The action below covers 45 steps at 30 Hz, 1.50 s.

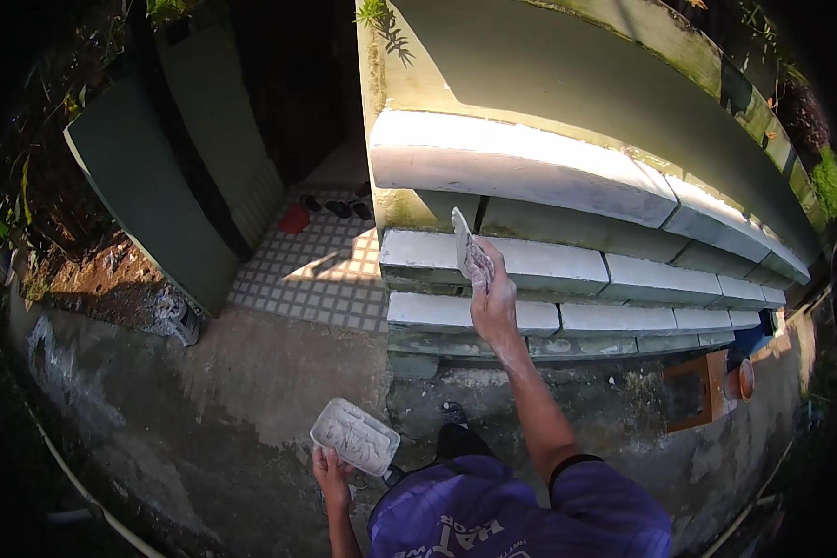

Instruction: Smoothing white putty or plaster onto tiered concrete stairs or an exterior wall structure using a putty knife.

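My right hand [494,296], dusted with white, is raised in front of the stepped ledges. Its fingers are closed round a putty knife [463,244], whose pale blade points up and is smeared with white paste. Behind the knife runs the middle white-topped ledge [539,261]; whether the blade touches it I cannot tell. Low at my left side, my left hand [331,471] grips the near edge of a shallow white plastic tub [319,430]. White paste [355,435] with ridged marks covers the inside of the tub.
Above is a thicker white-topped ledge [521,177] against a greenish wall [567,65]. An open door [153,186] leads to a tiled floor [312,279] with footwear. A white bucket [179,319] stands by the door. At right are a wooden frame [710,391] and an orange pot [741,379].
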Available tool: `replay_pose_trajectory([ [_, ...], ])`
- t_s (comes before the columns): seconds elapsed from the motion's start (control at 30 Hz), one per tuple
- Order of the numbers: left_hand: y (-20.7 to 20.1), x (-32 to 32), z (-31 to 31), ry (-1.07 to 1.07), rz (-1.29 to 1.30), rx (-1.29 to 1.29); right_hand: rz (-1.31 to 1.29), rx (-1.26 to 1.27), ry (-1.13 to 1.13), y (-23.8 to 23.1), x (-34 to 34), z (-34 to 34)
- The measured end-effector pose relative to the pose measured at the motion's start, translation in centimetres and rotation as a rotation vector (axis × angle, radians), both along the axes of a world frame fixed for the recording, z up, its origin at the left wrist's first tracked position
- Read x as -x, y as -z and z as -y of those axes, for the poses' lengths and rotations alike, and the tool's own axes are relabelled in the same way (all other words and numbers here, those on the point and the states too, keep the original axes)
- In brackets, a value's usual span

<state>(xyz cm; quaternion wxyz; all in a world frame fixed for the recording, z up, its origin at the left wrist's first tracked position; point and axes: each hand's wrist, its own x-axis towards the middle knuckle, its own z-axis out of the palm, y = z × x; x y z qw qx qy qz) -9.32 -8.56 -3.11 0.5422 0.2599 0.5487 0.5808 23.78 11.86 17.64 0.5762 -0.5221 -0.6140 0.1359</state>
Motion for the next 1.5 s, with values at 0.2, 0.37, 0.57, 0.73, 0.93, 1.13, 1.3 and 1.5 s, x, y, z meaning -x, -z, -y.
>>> replay_pose_trajectory([
  [0.2, -1.7, -0.6, 0.1, -0.068, 0.081, -0.019, 0.442, -0.428, 0.354, -1.1, 3.0, -5.7],
  [0.37, -2.3, -0.5, 0.7, -0.056, 0.123, -0.045, 0.65, -0.331, 0.357, 2.0, 5.3, -9.0],
  [0.57, -2.8, -1.1, 0.7, -0.086, 0.192, -0.049, 0.542, -0.349, 0.046, 3.9, 6.9, -6.6],
  [0.73, -0.6, 0.0, 1.6, -0.082, 0.193, -0.036, 0.407, -0.568, 0.152, 0.4, 5.0, -3.7],
  [0.93, -1.1, -0.3, 1.6, -0.067, 0.195, -0.042, 0.435, -0.594, 0.42, -1.9, 2.1, -5.8],
  [1.13, -1.4, -0.4, 1.7, -0.043, 0.214, -0.028, 0.585, -0.35, 0.14, 3.3, 5.3, -6.8],
  [1.3, -1.1, 0.0, 2.3, -0.088, 0.224, -0.008, 0.609, -0.55, 0.165, -0.3, 4.8, -3.8],
  [1.5, -0.2, 0.3, 2.8, -0.075, 0.203, 0.009, 0.777, -0.608, 0.388, -2.7, 1.0, -6.1],
])
